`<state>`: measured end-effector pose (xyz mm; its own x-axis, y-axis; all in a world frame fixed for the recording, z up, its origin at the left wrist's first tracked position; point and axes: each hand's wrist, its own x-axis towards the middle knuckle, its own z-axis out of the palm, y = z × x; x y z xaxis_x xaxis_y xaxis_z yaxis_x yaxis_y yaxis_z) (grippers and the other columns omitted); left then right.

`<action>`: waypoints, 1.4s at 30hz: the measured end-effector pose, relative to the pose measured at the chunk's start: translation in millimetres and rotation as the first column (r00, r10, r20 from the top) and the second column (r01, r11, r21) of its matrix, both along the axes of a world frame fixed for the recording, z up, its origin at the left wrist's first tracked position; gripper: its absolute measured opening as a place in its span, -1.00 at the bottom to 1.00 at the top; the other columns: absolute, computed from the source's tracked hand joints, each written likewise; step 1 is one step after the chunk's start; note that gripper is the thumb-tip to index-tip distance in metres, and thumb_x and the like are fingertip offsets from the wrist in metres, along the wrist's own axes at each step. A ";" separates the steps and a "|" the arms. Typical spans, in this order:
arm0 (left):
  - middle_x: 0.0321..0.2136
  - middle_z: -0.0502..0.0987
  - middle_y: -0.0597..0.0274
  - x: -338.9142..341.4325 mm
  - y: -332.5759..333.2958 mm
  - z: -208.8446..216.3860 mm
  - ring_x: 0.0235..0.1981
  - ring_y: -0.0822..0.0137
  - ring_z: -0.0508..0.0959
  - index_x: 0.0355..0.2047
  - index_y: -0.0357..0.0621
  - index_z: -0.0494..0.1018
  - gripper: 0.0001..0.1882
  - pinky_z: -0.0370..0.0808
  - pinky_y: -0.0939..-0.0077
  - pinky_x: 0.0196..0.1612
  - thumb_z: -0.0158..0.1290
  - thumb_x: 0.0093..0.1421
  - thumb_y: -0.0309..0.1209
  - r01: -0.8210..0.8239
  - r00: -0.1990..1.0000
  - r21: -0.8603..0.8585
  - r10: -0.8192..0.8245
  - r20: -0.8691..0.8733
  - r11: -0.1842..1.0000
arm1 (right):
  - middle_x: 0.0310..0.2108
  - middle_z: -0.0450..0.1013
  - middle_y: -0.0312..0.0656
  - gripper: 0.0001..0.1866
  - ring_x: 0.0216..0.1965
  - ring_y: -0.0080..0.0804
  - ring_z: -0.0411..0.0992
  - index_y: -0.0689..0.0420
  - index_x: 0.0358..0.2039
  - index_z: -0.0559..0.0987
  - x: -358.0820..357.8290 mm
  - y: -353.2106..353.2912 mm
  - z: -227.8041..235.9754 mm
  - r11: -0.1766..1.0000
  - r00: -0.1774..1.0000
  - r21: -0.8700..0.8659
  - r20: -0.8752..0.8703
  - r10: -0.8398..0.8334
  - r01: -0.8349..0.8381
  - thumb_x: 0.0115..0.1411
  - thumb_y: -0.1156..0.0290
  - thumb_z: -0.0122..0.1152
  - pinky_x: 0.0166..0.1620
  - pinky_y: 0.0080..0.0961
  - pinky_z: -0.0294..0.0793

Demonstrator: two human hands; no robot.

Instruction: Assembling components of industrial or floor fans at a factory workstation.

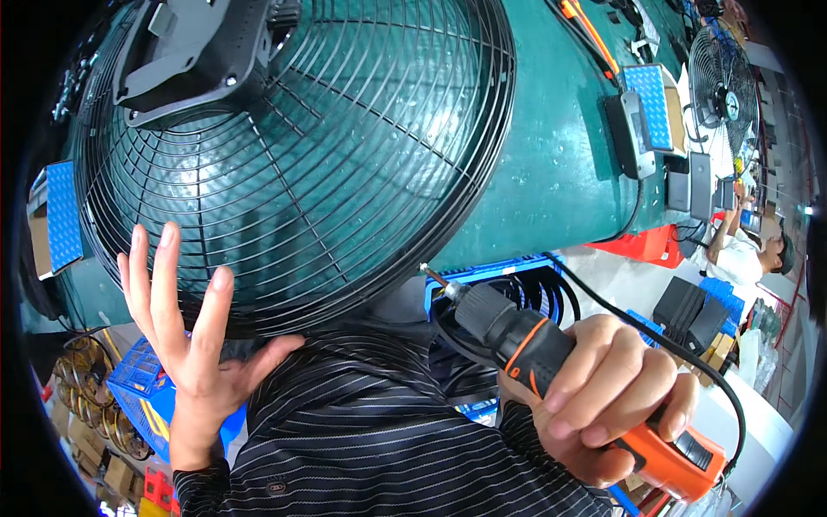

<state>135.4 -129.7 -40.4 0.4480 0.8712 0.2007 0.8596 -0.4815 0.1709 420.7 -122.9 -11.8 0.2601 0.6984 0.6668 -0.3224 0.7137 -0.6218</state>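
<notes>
A large black wire fan guard (345, 164) lies on the green work table (551, 155), its ribs bulging upward. A dark grey motor housing (202, 60) sits on top of it, toward the far left. At the guard's near left rim is my left hand (194, 336), fingers spread, with nothing in it. My right hand (603, 396) is wrapped round an orange and black corded electric screwdriver (525, 345). Its bit points up and left, close to the guard's near right rim, with a small screw-like piece at the tip.
A black cord (637, 323) runs from the screwdriver up toward the table. Boxes with blue textured tops (648, 108) (65, 215) stand on both sides. Another fan guard (724, 90) is at the far right, near a seated co-worker (745, 254). Blue crates (142, 388) stand below the table.
</notes>
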 end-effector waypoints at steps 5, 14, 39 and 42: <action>0.26 0.25 -0.24 3.7 7.4 6.8 0.31 -0.32 0.18 0.17 -0.12 0.36 -0.11 0.01 -0.31 0.33 0.34 -0.10 0.10 0.009 0.999 -0.032 -0.011 -0.053 0.999 | -0.56 0.42 -0.30 -0.60 -0.62 -0.53 0.46 0.25 -0.12 0.42 6.1 1.6 -4.3 1.000 1.000 0.011 -0.022 0.021 -0.021 0.09 0.45 0.39 -0.54 -0.63 0.55; 0.24 0.29 -0.20 1.0 15.4 8.0 0.30 -0.24 0.23 0.15 -0.09 0.37 -0.10 0.11 -0.21 0.31 0.36 -0.14 0.10 0.045 0.999 -0.011 -0.046 -0.024 0.999 | -0.56 0.43 -0.28 -0.57 -0.63 -0.51 0.47 0.24 -0.13 0.43 7.6 5.1 -3.0 0.997 0.997 0.033 -0.047 0.065 -0.063 0.03 0.48 0.44 -0.54 -0.60 0.56; 0.24 0.34 -0.13 -10.4 34.4 19.6 0.27 -0.18 0.29 0.15 -0.12 0.43 0.00 0.17 0.05 0.24 0.24 -0.24 0.26 0.099 0.978 -0.036 -0.104 -0.179 0.994 | -0.42 0.38 -0.26 -0.51 -0.54 -0.49 0.41 0.23 0.03 0.32 29.5 58.7 28.5 0.764 0.708 -0.268 0.289 0.645 -0.587 0.16 0.39 0.31 -0.37 -0.45 0.49; 0.24 0.33 -0.10 -9.1 33.3 19.2 0.28 -0.17 0.28 0.14 -0.10 0.44 -0.03 0.17 0.04 0.25 0.25 -0.23 0.24 0.078 0.984 -0.059 -0.086 -0.155 0.995 | -0.42 0.38 -0.25 -0.50 -0.54 -0.48 0.40 0.23 0.06 0.31 16.3 61.4 31.4 0.772 0.702 -0.293 0.323 0.635 -0.564 0.17 0.39 0.29 -0.37 -0.45 0.47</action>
<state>126.3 -96.5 -21.2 0.5409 0.8375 0.0777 0.8356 -0.5456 0.0638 437.0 -61.5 19.7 -0.5019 0.7197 0.4797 -0.3581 0.3320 -0.8727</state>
